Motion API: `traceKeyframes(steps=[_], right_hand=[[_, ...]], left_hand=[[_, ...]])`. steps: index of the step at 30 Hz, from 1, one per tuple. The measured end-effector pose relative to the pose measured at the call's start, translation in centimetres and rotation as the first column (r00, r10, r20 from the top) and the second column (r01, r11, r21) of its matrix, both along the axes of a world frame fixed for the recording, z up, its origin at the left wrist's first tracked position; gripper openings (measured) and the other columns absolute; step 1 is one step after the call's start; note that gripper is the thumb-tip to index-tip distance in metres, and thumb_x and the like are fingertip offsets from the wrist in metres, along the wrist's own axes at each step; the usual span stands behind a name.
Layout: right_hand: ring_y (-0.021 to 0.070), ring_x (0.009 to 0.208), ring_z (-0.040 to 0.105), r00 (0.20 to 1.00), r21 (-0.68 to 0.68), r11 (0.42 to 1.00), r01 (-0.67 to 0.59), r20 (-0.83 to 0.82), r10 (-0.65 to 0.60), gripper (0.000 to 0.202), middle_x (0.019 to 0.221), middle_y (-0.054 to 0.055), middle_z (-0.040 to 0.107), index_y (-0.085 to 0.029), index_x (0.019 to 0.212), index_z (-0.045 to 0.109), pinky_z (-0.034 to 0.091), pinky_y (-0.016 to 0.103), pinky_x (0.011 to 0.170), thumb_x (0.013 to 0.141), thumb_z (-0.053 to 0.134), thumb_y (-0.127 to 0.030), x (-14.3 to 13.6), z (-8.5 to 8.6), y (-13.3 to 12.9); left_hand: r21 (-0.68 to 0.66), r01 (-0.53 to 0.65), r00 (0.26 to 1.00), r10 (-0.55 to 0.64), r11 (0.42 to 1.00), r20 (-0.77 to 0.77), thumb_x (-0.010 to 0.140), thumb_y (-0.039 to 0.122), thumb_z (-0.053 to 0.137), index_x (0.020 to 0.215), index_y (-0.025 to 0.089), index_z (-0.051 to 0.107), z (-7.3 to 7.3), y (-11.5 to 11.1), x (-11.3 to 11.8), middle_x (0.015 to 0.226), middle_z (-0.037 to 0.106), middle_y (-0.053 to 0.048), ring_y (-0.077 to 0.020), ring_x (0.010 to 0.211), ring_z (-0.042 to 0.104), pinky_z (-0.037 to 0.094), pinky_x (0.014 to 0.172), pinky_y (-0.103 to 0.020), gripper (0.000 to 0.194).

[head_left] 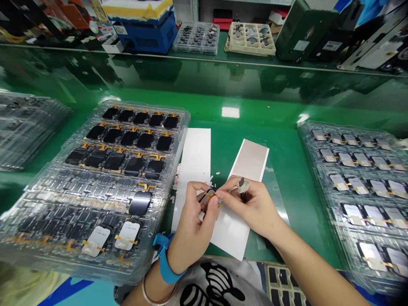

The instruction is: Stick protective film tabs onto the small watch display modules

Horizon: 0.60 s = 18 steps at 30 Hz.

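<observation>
Head: hands and part between trays

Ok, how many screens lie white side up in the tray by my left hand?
2: one screen at the near right corner of the tray, another screen just left of it. None looks hidden.

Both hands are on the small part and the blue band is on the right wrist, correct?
No, the head view shows the blue band on the left wrist. The left hand and right hand are indeed both on the small part.
</observation>
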State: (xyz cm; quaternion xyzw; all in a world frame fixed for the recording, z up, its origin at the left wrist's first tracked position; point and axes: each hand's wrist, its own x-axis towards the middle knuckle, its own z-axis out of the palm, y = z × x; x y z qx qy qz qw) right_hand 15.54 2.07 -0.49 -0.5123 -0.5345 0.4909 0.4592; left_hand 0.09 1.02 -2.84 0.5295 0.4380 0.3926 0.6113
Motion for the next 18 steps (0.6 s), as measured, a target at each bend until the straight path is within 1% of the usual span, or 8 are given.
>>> traceKeyframes(steps=[2,5,7,10,11,13,15,18], right_hand=[[0.0094,0.057,0.054,1.0,-0.02,1.0,-0.007,-0.028,0.006,0.018,0.066,-0.001,0.063,-0.018,0.07,0.068,0.039,0.022,0.051,0.085,0.066,-0.028,0.04,0.01,0.06],[0.0094,0.057,0.054,0.999,-0.036,0.999,-0.011,-0.04,0.009,0.018,0.065,-0.001,0.065,-0.018,0.071,0.069,0.04,0.022,0.052,0.084,0.067,-0.029,0.16,0.04,0.18],[0.009,0.055,0.052,0.998,-0.054,0.998,-0.018,-0.055,0.015,0.019,0.063,-0.001,0.064,-0.018,0.071,0.069,0.038,0.022,0.05,0.084,0.068,-0.031,0.22,0.04,0.22],[0.0078,0.048,0.047,0.996,-0.12,0.992,-0.047,-0.085,0.037,0.02,0.058,-0.002,0.063,-0.018,0.072,0.068,0.032,0.023,0.045,0.083,0.07,-0.034,0.23,0.03,0.19],[0.0081,0.047,0.048,0.994,-0.14,0.988,-0.061,-0.099,0.047,0.02,0.058,-0.002,0.064,-0.018,0.073,0.068,0.032,0.023,0.045,0.084,0.07,-0.035,0.21,0.02,0.16],[0.0106,0.052,0.055,0.991,-0.152,0.985,-0.086,-0.116,0.069,0.02,0.061,0.0,0.066,-0.018,0.075,0.067,0.039,0.025,0.049,0.085,0.068,-0.035,0.17,0.03,0.08],[0.0139,0.06,0.063,0.992,-0.128,0.988,-0.09,-0.094,0.079,0.02,0.065,0.002,0.068,-0.018,0.075,0.067,0.045,0.028,0.056,0.087,0.065,-0.034,0.15,0.03,0.0],[0.0149,0.063,0.064,0.997,-0.088,0.994,-0.07,-0.019,0.069,0.02,0.067,0.003,0.067,-0.018,0.075,0.068,0.045,0.029,0.058,0.088,0.064,-0.033,0.17,0.02,-0.09]], left_hand=[[0.0,0.001,1.0,-0.001,1.0,0.005,0.102,0.034,0.049,0.104,0.025,0.039,0.0,0.02,0.05,0.075,0.05,0.004,-0.0086,0.06,0.045,0.035,0.047,-0.015,0.013],[0.002,0.001,1.0,-0.001,1.0,0.008,0.102,0.033,0.049,0.105,0.026,0.038,0.06,0.06,0.16,0.073,0.049,0.005,-0.0081,0.059,0.044,0.036,0.048,-0.014,0.013],[0.009,-0.003,1.0,0.003,1.0,0.002,0.102,0.034,0.05,0.105,0.026,0.038,0.13,0.08,0.22,0.072,0.047,0.006,-0.0081,0.059,0.043,0.035,0.047,-0.014,0.014],[-0.002,0.003,1.0,-0.003,1.0,-0.001,0.102,0.035,0.05,0.104,0.027,0.038,0.17,0.02,0.23,0.071,0.046,0.006,-0.0087,0.06,0.043,0.034,0.048,-0.015,0.015],[-0.012,0.004,1.0,-0.004,1.0,0.01,0.103,0.036,0.049,0.105,0.027,0.038,0.14,-0.03,0.21,0.071,0.046,0.006,-0.0091,0.061,0.043,0.035,0.05,-0.016,0.014],[-0.037,0.001,0.999,0.0,0.999,0.04,0.104,0.036,0.046,0.105,0.027,0.038,0.04,-0.15,0.15,0.071,0.046,0.006,-0.0097,0.063,0.045,0.037,0.054,-0.018,0.012],[-0.052,-0.011,0.998,0.015,0.999,0.066,0.105,0.036,0.043,0.104,0.026,0.039,-0.08,-0.24,0.11,0.071,0.046,0.006,-0.0101,0.064,0.045,0.037,0.058,-0.019,0.011],[-0.056,-0.03,0.996,0.034,0.998,0.078,0.105,0.035,0.043,0.102,0.025,0.04,-0.12,-0.26,0.09,0.072,0.048,0.005,-0.0105,0.065,0.045,0.036,0.058,-0.02,0.011]])
